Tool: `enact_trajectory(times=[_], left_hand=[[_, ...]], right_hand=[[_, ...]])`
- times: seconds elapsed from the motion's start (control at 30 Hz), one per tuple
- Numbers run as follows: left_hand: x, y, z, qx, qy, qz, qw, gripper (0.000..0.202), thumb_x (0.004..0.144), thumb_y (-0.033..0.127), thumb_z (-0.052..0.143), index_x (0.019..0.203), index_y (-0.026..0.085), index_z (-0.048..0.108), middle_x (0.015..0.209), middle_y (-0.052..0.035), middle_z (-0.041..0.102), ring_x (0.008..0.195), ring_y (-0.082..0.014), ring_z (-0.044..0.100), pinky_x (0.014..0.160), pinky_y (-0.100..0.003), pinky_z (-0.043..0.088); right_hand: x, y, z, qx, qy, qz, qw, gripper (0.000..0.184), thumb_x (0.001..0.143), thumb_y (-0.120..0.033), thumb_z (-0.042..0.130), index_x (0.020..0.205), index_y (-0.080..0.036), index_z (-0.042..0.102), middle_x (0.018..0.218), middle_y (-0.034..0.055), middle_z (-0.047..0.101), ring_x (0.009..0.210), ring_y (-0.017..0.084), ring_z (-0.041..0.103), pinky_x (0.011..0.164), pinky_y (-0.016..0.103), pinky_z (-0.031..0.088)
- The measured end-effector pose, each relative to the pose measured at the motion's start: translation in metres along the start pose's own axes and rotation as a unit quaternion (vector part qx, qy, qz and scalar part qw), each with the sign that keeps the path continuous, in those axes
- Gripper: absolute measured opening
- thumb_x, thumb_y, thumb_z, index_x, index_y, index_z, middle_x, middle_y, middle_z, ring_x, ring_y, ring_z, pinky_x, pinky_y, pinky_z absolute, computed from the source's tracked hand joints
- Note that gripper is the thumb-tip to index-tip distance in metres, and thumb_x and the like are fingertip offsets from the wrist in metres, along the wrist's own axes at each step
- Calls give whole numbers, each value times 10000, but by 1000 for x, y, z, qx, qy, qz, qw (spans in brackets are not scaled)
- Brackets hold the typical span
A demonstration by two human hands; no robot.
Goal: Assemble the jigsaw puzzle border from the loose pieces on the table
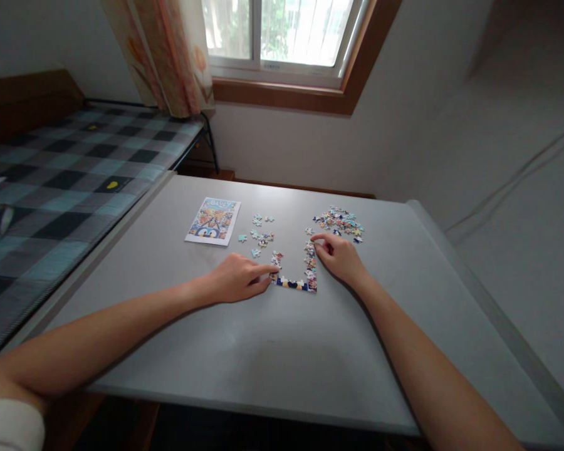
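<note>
A partly joined jigsaw puzzle (293, 284) lies on the table in a U shape, with a bottom row and two side columns. My left hand (237, 277) rests at its left side, index finger stretched onto the left column and the other fingers curled, holding nothing. My right hand (339, 255) is by the top of the right column (310, 258). Its index fingertip touches the upper pieces there, and the thumb is apart from it. A loose puzzle piece (309, 231) lies just beyond that fingertip.
A heap of loose pieces (339, 220) lies at the back right. Several scattered pieces (255, 235) are left of the puzzle, beside a printed picture sheet (213, 221). The grey table (263, 357) adjoins a checked bed (94, 150) on the left and a wall on the right.
</note>
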State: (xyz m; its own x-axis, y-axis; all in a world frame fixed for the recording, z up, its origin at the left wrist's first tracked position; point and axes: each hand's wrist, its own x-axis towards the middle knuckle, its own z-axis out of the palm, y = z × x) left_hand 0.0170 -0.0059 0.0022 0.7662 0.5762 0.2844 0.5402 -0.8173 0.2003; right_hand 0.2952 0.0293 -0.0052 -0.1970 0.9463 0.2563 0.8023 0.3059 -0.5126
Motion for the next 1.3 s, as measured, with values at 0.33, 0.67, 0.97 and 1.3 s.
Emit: enact_trajectory(times=[0.33, 0.67, 0.97, 1.3], left_hand=[[0, 0, -1, 0, -1, -7, 1000, 321, 929, 340, 449, 1154, 236, 652, 596, 23, 657, 517, -97, 597, 519, -199, 373], [0, 0, -1, 2, -7, -8, 1000, 319, 929, 330, 451, 1162, 234, 647, 623, 16, 672, 550, -110, 624, 538, -200, 389], [0, 0, 0, -1, -4, -7, 1000, 323, 930, 333, 445, 1163, 233, 645, 616, 18, 668, 536, -106, 612, 527, -200, 374], [0, 1, -2, -2, -2, -4, 1000, 326, 933, 339, 444, 1155, 222, 652, 593, 16, 655, 520, -100, 603, 524, -194, 388]], right_hand=[[0, 0, 0, 0, -3, 3, 1000, 246, 818, -266, 496, 951, -183, 686, 605, -11, 519, 591, 142, 493, 617, 254, 349], [0, 0, 1, -5, -3, 1, 1000, 247, 814, -255, 496, 953, -181, 687, 604, -10, 519, 594, 145, 492, 616, 252, 348], [0, 1, 1, 0, -5, 5, 1000, 246, 805, -244, 502, 960, -180, 682, 610, -12, 524, 604, 146, 498, 618, 252, 347], [0, 1, 1, -5, 0, -4, 1000, 242, 815, -252, 496, 950, -185, 686, 611, -9, 528, 599, 146, 495, 618, 253, 349]])
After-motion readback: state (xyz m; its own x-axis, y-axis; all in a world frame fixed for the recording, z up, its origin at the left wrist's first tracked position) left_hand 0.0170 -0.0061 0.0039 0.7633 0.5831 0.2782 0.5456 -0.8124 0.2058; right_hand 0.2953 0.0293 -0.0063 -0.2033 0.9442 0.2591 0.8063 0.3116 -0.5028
